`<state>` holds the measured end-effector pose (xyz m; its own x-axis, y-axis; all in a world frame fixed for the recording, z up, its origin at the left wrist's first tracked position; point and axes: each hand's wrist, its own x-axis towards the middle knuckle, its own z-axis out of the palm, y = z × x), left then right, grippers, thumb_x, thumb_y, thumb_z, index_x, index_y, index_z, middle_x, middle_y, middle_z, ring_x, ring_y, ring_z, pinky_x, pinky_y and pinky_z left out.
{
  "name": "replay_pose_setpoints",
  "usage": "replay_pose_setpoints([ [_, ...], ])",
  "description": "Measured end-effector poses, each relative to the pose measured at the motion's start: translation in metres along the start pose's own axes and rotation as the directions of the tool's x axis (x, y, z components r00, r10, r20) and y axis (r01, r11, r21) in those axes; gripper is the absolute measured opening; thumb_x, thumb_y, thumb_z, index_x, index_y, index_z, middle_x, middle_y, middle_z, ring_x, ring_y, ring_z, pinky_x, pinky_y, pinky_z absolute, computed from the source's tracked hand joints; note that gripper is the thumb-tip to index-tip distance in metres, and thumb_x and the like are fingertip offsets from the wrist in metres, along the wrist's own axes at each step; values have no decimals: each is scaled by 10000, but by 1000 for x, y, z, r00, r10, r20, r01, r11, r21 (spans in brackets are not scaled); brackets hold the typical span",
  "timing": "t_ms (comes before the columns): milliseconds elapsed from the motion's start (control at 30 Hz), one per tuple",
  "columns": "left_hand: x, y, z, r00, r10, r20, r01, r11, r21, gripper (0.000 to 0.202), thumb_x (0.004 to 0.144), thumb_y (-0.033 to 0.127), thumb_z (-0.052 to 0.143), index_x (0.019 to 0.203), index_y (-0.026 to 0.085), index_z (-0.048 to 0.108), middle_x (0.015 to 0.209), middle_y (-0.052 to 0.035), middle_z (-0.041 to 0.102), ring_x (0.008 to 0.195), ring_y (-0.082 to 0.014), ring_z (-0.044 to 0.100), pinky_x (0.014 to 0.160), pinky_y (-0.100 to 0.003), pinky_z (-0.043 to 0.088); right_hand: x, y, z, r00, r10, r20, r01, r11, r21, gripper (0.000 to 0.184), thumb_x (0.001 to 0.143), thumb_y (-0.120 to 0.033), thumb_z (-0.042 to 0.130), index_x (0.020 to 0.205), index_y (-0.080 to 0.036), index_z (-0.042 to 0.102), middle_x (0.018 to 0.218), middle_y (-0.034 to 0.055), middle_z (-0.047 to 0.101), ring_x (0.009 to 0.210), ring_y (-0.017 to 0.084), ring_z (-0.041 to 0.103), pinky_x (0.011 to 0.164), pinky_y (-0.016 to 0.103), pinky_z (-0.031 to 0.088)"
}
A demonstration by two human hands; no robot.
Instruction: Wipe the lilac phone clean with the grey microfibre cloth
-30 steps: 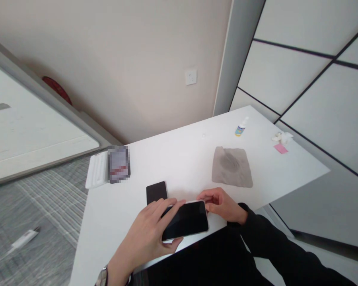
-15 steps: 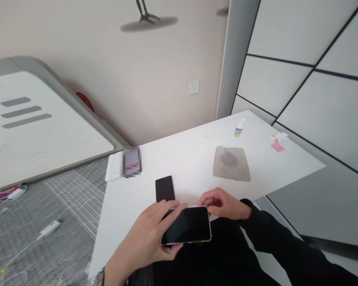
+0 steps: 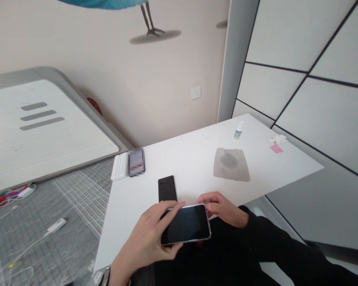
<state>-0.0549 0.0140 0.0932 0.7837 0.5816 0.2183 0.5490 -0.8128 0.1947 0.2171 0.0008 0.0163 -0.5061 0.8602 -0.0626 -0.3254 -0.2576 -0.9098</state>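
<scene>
At near edge of tabletop (image 3: 193, 159): phone (image 3: 188, 225), left hand (image 3: 149, 228) clamped across one end, apparently for steadiness; right hand (image 3: 225, 209) at opposite end, grip unclear.

On the white table (image 3: 193, 151), from centre: a bottle (image 3: 238, 132) is placed at 1 o'clock, grey cloth (image 3: 235, 165) at 3, dark phone (image 3: 167, 188) at 8.
</scene>
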Motion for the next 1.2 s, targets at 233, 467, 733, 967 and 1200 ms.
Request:
replay_pose_setpoints([
  [233, -2, -14, 19, 986, -123, -116, 133, 987, 90, 876, 829, 313, 756, 1599, 197, 356, 1337, -177, 615, 1139, -320, 685, 916, -449, 617, 2, 7, -3, 999, -16, 50, 12, 997, 75, 609, 885, -458, 806, 1417, -207, 651, 1309, 128, 735, 1196, 252, 701, 1041, 425, 536],
  [467, -2, -6, 21, 982, -121, -147, 145, 976, 160, 879, 855, 324, 760, 1615, 186, 341, 1307, -184, 622, 1084, -336, 685, 873, -467, 615, 4, 5, -3, 998, -55, 11, 55, 998, -8, 612, 888, -498, 802, 1374, -152, 663, 1211, 151, 775, 1074, 260, 756, 982, 417, 558],
  [733, 1, 10, 14, 973, -164, -164, 190, 969, 156, 894, 862, 271, 720, 1653, 222, 305, 1276, -180, 630, 1022, -342, 705, 786, -447, 610, 0, -1, 9, 988, -123, -90, 111, 986, -124, 406, 866, -222, 765, 1266, -162, 719, 1092, 106, 803, 1045, 268, 765, 925, 380, 565],
  [967, 6, 17, 11, 963, -248, -108, 233, 963, -134, 967, 767, 319, 789, 1622, 300, 338, 1302, -110, 600, 1077, -282, 696, 850, -383, 613, -1, -4, 11, 973, -177, -145, 161, 980, -119, 229, 865, -291, 794, 1062, -178, 761, 1011, 89, 801, 917, 232, 758, 847, 345, 582],
  [1200, 8, 8, 20, 932, -349, -95, 246, 806, -539, 742, 816, 427, 782, 1505, 336, 519, 1301, -68, 654, 1149, -271, 687, 990, -419, 578, -1, -7, 9, 989, -142, -48, 135, 983, -124, 375, 895, -431, 785, 1167, -176, 744, 1040, 120, 806, 943, 255, 782, 869, 386, 616],
])
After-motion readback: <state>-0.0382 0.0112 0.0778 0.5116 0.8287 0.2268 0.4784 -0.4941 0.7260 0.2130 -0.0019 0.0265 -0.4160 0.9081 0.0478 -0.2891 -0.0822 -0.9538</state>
